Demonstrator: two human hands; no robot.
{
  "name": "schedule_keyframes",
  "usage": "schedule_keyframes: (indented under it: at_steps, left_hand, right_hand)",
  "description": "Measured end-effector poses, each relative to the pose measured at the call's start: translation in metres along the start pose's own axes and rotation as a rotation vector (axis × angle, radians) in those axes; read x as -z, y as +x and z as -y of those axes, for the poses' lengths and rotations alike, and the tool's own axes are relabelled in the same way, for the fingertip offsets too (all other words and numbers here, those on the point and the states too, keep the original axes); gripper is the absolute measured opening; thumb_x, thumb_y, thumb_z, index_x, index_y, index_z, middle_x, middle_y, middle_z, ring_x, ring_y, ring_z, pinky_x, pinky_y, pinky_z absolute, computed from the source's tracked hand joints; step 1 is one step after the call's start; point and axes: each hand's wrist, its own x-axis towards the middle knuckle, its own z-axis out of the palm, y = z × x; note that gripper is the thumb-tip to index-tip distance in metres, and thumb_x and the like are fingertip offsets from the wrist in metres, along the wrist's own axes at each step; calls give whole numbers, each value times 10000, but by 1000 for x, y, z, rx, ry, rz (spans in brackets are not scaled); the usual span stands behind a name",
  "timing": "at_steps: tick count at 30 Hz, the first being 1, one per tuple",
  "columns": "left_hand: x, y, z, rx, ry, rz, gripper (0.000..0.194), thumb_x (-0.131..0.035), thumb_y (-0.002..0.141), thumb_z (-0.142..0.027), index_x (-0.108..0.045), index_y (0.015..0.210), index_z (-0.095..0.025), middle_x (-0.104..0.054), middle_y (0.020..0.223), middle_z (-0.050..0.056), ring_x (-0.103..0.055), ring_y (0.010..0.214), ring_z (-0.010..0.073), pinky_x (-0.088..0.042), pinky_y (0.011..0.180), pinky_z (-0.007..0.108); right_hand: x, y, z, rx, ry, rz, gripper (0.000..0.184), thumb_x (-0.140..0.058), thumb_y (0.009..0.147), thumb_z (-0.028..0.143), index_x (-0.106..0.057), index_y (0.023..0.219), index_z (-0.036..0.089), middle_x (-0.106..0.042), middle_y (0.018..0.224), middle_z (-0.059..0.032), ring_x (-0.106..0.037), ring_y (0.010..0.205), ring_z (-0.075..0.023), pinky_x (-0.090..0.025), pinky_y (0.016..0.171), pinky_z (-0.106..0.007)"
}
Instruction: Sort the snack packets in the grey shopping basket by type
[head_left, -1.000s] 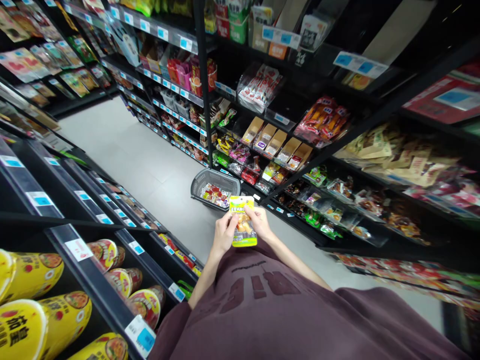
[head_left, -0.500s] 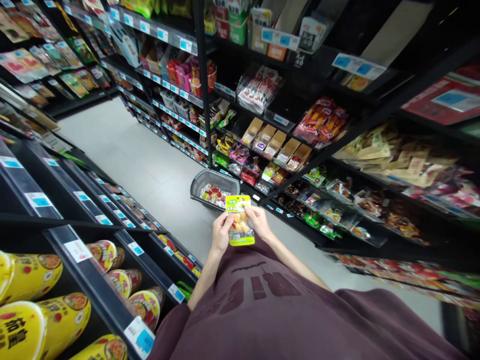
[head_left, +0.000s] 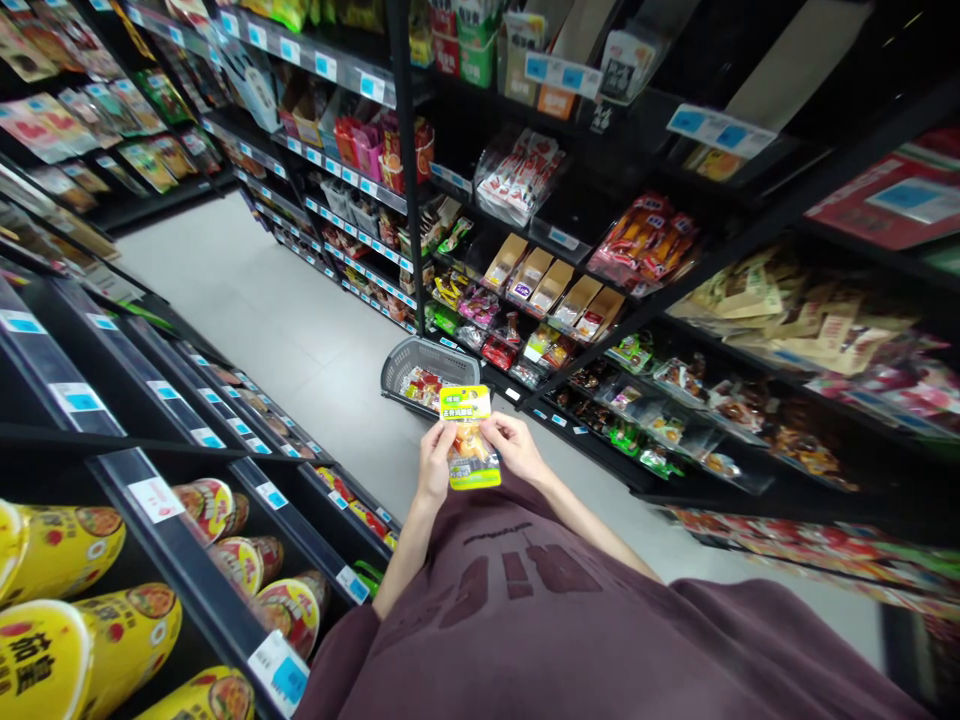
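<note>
At near left, the lidded cups [head_left: 289, 615] are beside your left sleeve [head_left: 341, 640]; a wide elbow could knock them. Beyond, the grey basket [head_left: 429, 352] sits on the floor [head_left: 289, 350], partly behind what you hold, so stepping forward with that view blocked could catch your foot. Your left hand [head_left: 435, 460] pinches one edge of the yellow packet [head_left: 472, 440] in front of you, your right hand [head_left: 514, 446] the other; a loosened thumb could let it tilt and drop.

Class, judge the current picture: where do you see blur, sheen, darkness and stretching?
Head view: yellow packet fairly clear; pale bags at right smeared; floor softly shiny; upper-right shelf very dark; yellow tubs at lower left look stretched.
</note>
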Motion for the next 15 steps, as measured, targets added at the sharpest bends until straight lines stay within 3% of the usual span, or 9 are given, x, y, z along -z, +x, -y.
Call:
schedule_keyframes:
  at_steps: [15]
  left_hand:
    - [-2, -3, -3, -51, 96, 45, 368, -653, 866, -511, -616, 786, -153, -590, 755, -3, -516, 667, 101, -438, 619, 206]
  right_hand:
    - [-1, -3, 4, 47, -55, -32, 425, -580, 927, 541, -553, 694, 187, -529, 638, 19, -465, 580, -122, -387, 565, -244]
